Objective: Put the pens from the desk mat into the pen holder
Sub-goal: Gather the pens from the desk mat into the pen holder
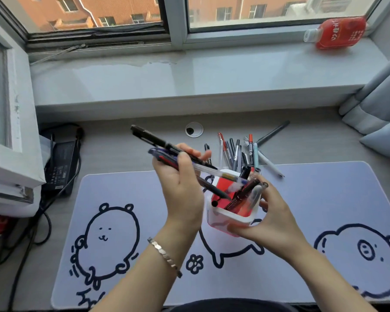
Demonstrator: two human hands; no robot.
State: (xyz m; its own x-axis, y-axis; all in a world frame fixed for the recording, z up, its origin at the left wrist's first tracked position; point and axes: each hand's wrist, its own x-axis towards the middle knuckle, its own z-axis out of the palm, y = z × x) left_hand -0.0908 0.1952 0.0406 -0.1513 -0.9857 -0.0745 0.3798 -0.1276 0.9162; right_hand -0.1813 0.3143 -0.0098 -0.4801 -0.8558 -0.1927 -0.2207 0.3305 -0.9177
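Observation:
My left hand (182,183) grips a bundle of pens (167,152), black, blue and clear ones, slanted with their tips down inside the pen holder (229,218). The holder is white outside and red inside. It is lifted and tilted above the desk mat (302,221), with my right hand (268,219) wrapped around its right side and base. A few dark pens lean inside it. Behind the holder, several more pens (239,152) lie in a loose pile at the mat's far edge and on the desk. One grey pen (273,132) lies apart, farther back.
A black power adapter (61,164) with cables sits at the left of the desk. A round cable grommet (194,129) is behind the pens. A red bottle (338,32) lies on the windowsill. Curtains (378,109) hang at the right.

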